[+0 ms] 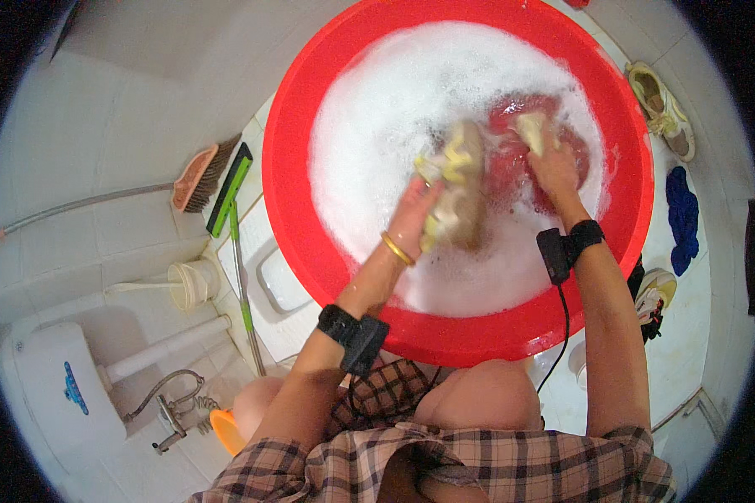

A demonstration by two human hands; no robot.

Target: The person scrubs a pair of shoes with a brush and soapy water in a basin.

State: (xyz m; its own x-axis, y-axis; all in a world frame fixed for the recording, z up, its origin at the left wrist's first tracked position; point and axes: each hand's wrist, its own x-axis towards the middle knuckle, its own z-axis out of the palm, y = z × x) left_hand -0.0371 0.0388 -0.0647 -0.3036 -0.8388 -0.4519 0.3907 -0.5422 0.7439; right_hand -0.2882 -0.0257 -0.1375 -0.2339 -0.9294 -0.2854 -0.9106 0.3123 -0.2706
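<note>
A large red plastic basin [302, 251] stands before me, filled with water under thick white suds [377, 126]. My left hand [418, 210] grips a wet shoe [469, 195] with yellowish laces, tilted at the suds' surface near the middle. Part of the shoe is blurred. To its right, my right hand [553, 166] is closed on a pale yellowish item [531, 129], too blurred to name. Around that hand the foam is parted and reddish water [506, 170] shows.
Along the right wall lie a pale shoe [664, 113], a dark blue cloth [682, 220] and another shoe [654, 298]. At left are a broom [198, 179], a green squeegee [229, 192], a squat toilet [283, 276], a small bucket [192, 283], a cistern [56, 383] and a tap [171, 421].
</note>
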